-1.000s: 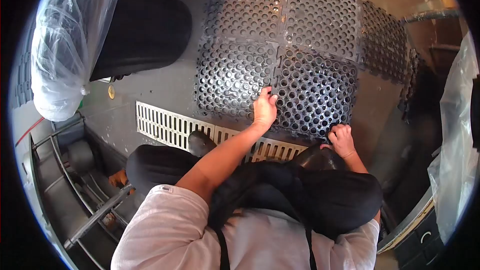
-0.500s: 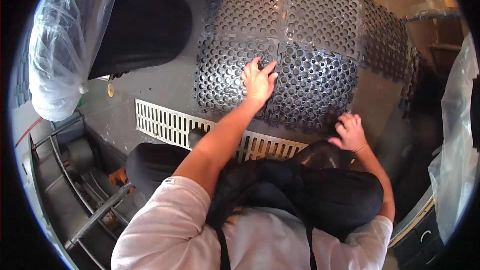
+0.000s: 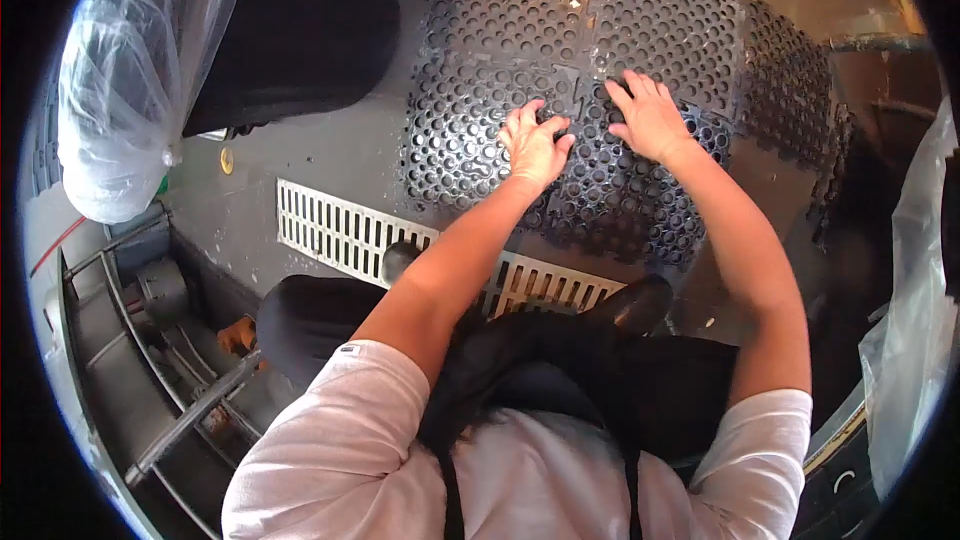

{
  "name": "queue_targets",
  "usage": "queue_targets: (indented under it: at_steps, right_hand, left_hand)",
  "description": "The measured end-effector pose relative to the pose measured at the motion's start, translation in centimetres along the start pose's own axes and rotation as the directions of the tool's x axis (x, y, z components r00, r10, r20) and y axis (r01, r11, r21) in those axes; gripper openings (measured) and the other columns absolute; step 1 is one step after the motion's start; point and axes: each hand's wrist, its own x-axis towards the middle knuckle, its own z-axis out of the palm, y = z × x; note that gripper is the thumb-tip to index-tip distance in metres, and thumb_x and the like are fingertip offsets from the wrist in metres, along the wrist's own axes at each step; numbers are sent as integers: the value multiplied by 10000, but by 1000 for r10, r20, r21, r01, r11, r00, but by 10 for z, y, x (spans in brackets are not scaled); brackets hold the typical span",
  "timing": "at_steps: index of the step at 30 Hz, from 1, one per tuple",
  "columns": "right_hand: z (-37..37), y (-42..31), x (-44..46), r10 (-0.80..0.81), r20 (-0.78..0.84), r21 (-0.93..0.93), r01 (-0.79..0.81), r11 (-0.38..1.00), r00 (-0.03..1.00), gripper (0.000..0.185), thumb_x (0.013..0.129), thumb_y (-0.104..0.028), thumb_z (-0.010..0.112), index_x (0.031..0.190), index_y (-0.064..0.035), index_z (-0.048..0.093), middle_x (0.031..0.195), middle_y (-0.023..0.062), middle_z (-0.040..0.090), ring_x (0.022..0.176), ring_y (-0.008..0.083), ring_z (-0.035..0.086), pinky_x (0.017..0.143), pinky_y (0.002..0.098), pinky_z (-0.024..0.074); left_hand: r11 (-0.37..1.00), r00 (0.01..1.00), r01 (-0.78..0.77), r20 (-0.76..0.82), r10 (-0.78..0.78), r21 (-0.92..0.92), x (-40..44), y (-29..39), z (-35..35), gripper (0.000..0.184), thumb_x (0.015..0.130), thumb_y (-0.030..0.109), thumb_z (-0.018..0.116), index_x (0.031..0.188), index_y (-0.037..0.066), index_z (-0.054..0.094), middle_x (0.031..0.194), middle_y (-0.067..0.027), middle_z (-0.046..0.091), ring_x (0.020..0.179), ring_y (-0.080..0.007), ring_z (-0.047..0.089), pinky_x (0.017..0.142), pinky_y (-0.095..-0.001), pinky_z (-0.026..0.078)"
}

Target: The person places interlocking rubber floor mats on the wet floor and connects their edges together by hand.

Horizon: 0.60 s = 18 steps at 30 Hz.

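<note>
My left hand point(image 3: 537, 148) rests with fingers spread on the near left rubber mat tile point(image 3: 450, 145), close to its seam with the near right tile point(image 3: 665, 205). My right hand point(image 3: 650, 122) lies on the far part of that right tile, fingers apart, near the corner where the tiles meet. Both tiles are black, wet-looking and full of round holes. Behind them lie the far left tile point(image 3: 510, 0) and the far right tile point(image 3: 670, 30). Neither hand appears to grip anything, though the fingertips are partly hard to see against the mat.
A slotted drain grate point(image 3: 345, 230) runs between the mats and my shoes point(image 3: 640, 305). Left stand a tied clear plastic bag point(image 3: 115, 140) and a metal frame point(image 3: 200, 410). Another mat piece point(image 3: 785, 80) slopes at the right, near hanging plastic sheeting point(image 3: 910, 280).
My right hand has moved from the near right corner of the mats up and left to the tile seam. My left hand stays about where it was on the mat.
</note>
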Motion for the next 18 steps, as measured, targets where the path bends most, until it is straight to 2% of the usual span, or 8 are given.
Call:
queue_targets:
  at_steps: [1, 2, 3, 5, 6, 7, 11, 18]
  right_hand:
    - [5, -4, 11, 85, 82, 29, -87, 996, 993, 745, 813, -366, 770, 1444, -126, 455, 1440, 176, 449, 1327, 338, 420, 1089, 452, 337]
    - [9, -11, 13, 126, 70, 30, -128, 991, 990, 751, 809, -376, 773, 1443, -129, 456, 1438, 177, 450, 1327, 338, 419, 1093, 458, 331]
    - [14, -15, 15, 170, 56, 28, -172, 985, 984, 757, 805, -387, 775, 1442, -131, 457, 1437, 177, 450, 1328, 338, 419, 1097, 464, 326]
    - [28, -17, 14, 229, 2, 40, -229, 973, 973, 773, 787, -421, 780, 1444, -168, 462, 1428, 176, 461, 1327, 339, 422, 1106, 492, 309]
    - [24, -18, 13, 241, 31, 28, -242, 970, 970, 772, 785, -420, 781, 1446, -179, 464, 1425, 175, 465, 1326, 338, 425, 1108, 495, 306]
    - [17, -20, 13, 255, 58, 16, -256, 967, 965, 772, 782, -419, 783, 1447, -191, 465, 1422, 174, 469, 1325, 337, 427, 1110, 498, 303]
    - [17, -20, 12, 287, 58, 1, -287, 958, 956, 767, 773, -419, 784, 1447, -227, 472, 1413, 171, 483, 1313, 334, 446, 1117, 515, 290]
    - [22, -21, 13, 299, 23, 7, -300, 954, 954, 768, 766, -406, 792, 1437, -202, 480, 1415, 167, 485, 1291, 342, 469, 1118, 516, 291]
  left_hand:
    - [1000, 1000, -1, 14, 1, -8, 1, -1, -1, 256, 726, 232, 820, 976, 241, 766, 1438, -117, 452, 1341, -379, 331, 1076, -530, 250]
    - [1000, 1000, -4, 25, 5, -18, 2, -2, -3, 247, 721, 234, 823, 962, 237, 768, 1432, -118, 456, 1339, -375, 332, 1076, -527, 252]
    - [1000, 995, -3, 100, 2, 17, 3, -4, -7, 415, 698, 273, 847, 1098, 255, 737, 1464, -125, 422, 1351, -380, 317, 1078, -527, 251]
    - [998, 990, -61, 126, 58, 22, -4, -6, -15, 581, 688, 337, 855, 1235, 282, 666, 1510, -127, 367, 1370, -387, 295, 1088, -546, 241]
    - [996, 986, -92, 140, 88, 22, -10, -6, -20, 665, 684, 369, 860, 1303, 296, 630, 1533, -128, 339, 1379, -391, 284, 1093, -555, 237]
    - [990, 975, -122, 192, 108, 63, -21, -9, -25, 896, 653, 430, 868, 1453, 337, 478, 1595, -149, 218, 1414, -410, 235, 1110, -574, 218]
    - [980, 954, -77, 300, 20, 181, -54, -19, -35, 991, 637, 465, 869, 1503, 353, 401, 1640, -196, 89, 1470, -407, 159, 1131, -579, 177]
    - [971, 938, -132, 343, 57, 199, -57, -28, -37, 1028, 613, 488, 864, 1514, 359, 386, 1644, -200, 71, 1479, -406, 138, 1127, -577, 184]
